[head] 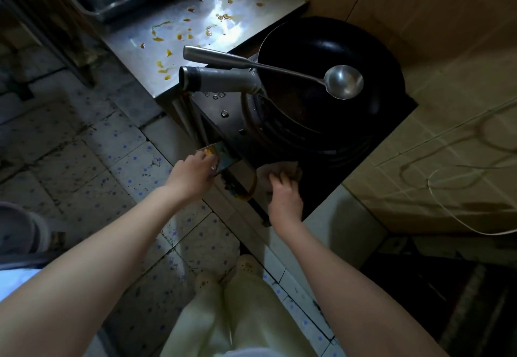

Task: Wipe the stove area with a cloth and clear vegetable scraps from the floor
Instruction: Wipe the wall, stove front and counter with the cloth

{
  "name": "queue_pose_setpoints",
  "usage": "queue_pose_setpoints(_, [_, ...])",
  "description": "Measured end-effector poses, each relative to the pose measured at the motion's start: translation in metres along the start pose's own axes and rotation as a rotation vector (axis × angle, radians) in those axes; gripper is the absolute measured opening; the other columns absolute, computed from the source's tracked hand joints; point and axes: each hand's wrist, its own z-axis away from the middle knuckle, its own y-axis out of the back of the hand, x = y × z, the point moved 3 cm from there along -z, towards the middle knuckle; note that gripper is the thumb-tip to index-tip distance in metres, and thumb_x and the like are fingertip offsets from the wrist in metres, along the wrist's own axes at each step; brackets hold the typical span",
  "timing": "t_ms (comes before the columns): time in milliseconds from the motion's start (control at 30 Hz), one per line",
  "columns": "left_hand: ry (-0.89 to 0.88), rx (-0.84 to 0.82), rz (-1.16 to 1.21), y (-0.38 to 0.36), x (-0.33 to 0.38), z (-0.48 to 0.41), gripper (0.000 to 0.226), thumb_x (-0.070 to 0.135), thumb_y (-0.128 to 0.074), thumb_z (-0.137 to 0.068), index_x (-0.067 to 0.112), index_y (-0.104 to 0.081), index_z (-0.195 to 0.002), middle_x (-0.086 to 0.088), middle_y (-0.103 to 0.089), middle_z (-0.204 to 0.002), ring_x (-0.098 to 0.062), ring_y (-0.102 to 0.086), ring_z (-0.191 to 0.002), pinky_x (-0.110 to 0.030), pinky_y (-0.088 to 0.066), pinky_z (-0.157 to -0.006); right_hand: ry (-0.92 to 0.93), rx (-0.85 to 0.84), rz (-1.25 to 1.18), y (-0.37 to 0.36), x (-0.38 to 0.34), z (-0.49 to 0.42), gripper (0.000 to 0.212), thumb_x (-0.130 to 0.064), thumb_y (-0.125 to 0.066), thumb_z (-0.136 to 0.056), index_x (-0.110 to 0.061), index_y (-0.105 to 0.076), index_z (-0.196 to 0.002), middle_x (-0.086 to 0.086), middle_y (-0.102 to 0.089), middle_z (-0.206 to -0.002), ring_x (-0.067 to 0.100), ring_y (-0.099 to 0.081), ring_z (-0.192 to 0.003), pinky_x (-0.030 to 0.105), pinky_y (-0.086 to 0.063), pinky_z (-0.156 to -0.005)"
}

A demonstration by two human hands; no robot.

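My right hand [285,194] grips a white cloth [277,170] pressed on the dark stove top at the near rim of the burner. My left hand [193,173] is at the stove's front left corner and holds a small clear container [214,155] with orange scraps [208,152] in it, its fingers curled round it. A black wok [321,82] sits on the stove [363,161] with a steel ladle [342,82] lying across it. Orange vegetable scraps [167,37] are scattered over the steel counter [134,49] to the left of the wok.
The wok's long grey handle [218,79] sticks out left over the counter edge. Tiled floor [98,147] lies to the left and below. A tiled wall [433,105] with a looping white cable [458,177] stands on the right. My legs and slippers [223,275] are below the stove.
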Motion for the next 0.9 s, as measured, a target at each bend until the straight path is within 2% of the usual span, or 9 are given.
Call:
queue_pose_setpoints(100, [-0.004, 0.006, 0.001, 0.002, 0.007, -0.001, 0.034, 0.019, -0.055, -0.09, 0.017, -0.053, -0.124, -0.009, -0.055, -0.123, -0.031, -0.058, -0.104, -0.036, -0.042, -0.074, 0.02, -0.018, -0.068, 0.005, 0.019, 0.0, 0.057, -0.006, -0.055, -0.089, -0.028, -0.041, -0.14, -0.001, -0.036, -0.149, 0.023, -0.033, -0.135, 0.038, -0.046, -0.095])
queue_pose_setpoints(233, [0.019, 0.001, -0.004, 0.011, 0.012, 0.0, 0.031, 0.02, -0.053, -0.091, 0.014, -0.053, -0.121, -0.009, -0.054, -0.118, -0.031, -0.056, -0.104, -0.035, -0.037, -0.074, -0.069, 0.018, -0.164, 0.018, 0.064, 0.006, 0.049, -0.008, -0.044, -0.092, -0.028, -0.045, -0.138, 0.0, -0.038, -0.149, 0.025, -0.034, -0.135, 0.04, -0.043, -0.098])
queue_pose_setpoints(367, [0.044, -0.006, 0.014, 0.019, 0.012, 0.001, 0.029, 0.022, -0.05, -0.093, 0.014, -0.052, -0.121, -0.01, -0.053, -0.117, -0.033, -0.055, -0.105, -0.037, -0.04, -0.081, -0.069, 0.025, -0.173, 0.026, 0.089, 0.007, 0.051, -0.004, -0.047, -0.091, -0.021, -0.045, -0.139, 0.005, -0.043, -0.145, 0.029, -0.036, -0.133, 0.046, -0.043, -0.102])
queue_pose_setpoints(567, [0.123, -0.01, 0.017, 0.023, 0.004, 0.008, 0.041, 0.02, -0.049, -0.092, 0.017, -0.047, -0.133, -0.01, -0.053, -0.12, -0.03, -0.053, -0.111, -0.04, -0.043, -0.089, 0.012, -0.021, -0.092, 0.018, 0.052, 0.002, 0.05, -0.001, -0.048, -0.09, -0.021, -0.047, -0.136, 0.003, -0.041, -0.146, 0.029, -0.035, -0.133, 0.042, -0.042, -0.102])
queue_pose_setpoints(767, [0.138, 0.016, 0.025, 0.021, -0.012, 0.015, 0.039, 0.02, -0.05, -0.093, 0.018, -0.047, -0.131, -0.008, -0.054, -0.118, -0.029, -0.054, -0.107, -0.04, -0.045, -0.088, 0.052, -0.049, -0.055, 0.014, 0.011, -0.016, 0.053, 0.002, -0.05, -0.089, -0.02, -0.045, -0.137, 0.004, -0.038, -0.146, 0.03, -0.038, -0.129, 0.04, -0.045, -0.099])
queue_pose_setpoints(900, [0.133, 0.032, 0.013, 0.025, -0.033, 0.01, 0.03, 0.02, -0.048, -0.093, 0.015, -0.051, -0.122, -0.009, -0.055, -0.117, -0.028, -0.054, -0.105, -0.039, -0.044, -0.085, 0.102, -0.061, -0.037, 0.008, -0.016, -0.029, 0.055, -0.001, -0.049, -0.091, -0.021, -0.041, -0.141, 0.005, -0.034, -0.15, 0.029, -0.036, -0.132, 0.039, -0.046, -0.099])
